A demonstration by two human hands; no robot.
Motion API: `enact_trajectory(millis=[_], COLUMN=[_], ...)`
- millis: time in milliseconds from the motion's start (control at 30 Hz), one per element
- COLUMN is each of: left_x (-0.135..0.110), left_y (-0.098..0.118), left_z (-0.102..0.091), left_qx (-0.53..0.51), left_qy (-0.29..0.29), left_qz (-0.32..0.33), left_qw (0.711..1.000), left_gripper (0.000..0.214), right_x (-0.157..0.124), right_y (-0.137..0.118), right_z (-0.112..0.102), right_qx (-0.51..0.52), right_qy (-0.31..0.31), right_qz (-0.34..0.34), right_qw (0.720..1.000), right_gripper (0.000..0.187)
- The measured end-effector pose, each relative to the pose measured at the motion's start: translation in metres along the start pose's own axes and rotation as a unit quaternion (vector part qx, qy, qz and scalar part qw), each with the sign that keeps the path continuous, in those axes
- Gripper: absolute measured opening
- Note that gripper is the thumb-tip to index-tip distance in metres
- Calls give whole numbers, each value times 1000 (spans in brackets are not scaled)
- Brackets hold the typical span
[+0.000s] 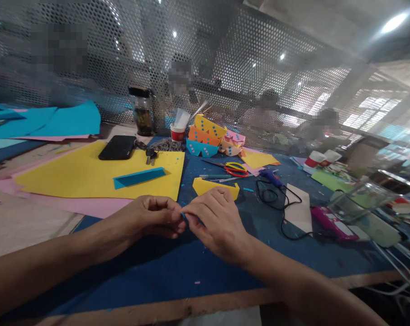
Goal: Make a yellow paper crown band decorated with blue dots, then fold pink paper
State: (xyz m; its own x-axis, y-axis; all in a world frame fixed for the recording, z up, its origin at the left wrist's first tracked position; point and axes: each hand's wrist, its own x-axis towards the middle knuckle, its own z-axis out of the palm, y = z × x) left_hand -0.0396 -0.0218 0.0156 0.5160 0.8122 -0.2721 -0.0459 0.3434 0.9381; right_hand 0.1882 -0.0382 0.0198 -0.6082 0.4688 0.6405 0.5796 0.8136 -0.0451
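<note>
Blue paper bit, tiny, is pinched between the fingertips of the left hand and the right hand. Both hands are closed narrow on it, just in front of the plain yellow folded piece and low over the blue mat. That yellow piece shows no dots, so it looks not yet decorated. Behind it, well apart, is a stack of folded pieces in yellow, orange, blue and pink that already carry small squares, so several look finished, this one barely started. Scissors with yellow and red handles lie just behind and right of the yellow piece, and a glue gun with black cord is further right. Left of the yellow piece a big yellow sheet carries a folded blue strip. A black phone and keys sit at the sheet's far edge. Loose paper scraps dot the mat around the yellow piece. Whether the bit has glue on it can't be told.
</note>
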Motion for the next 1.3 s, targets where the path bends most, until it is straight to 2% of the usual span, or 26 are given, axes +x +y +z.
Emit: enact_trajectory(millis=[167,333,433,533,633,867,1167,1300], left_x=[3,3,4,6,6,6,6,6], left_y=[-4,-4,-5,-7,-9,-8,-10,-11], left_z=[0,-1,-2,-1,-1,-3,-5,-5], left_qx=[25,59,93,138,167,141,117,119], left_qy=[15,21,23,29,35,14,5,9], left_qz=[10,53,95,118,121,125,109,107], left_qw=[1000,997,991,983,978,982,987,987], left_gripper=[26,27,28,29,27,19,25,26], right_x=[0,1,2,3,4,7,7,5], right_y=[-1,-2,-2,-3,-5,-4,-4,-2], right_z=[0,4,6,7,7,6,4,4], right_qx=[12,114,172,201,220,263,281,286], right_qy=[-5,30,7,-17,-17,-5,1,-3], right_qz=[-7,94,150,171,184,225,228,235], right_qw=[1000,988,974,964,958,938,932,929], right_gripper=[16,13,11,10,5,5,7,14])
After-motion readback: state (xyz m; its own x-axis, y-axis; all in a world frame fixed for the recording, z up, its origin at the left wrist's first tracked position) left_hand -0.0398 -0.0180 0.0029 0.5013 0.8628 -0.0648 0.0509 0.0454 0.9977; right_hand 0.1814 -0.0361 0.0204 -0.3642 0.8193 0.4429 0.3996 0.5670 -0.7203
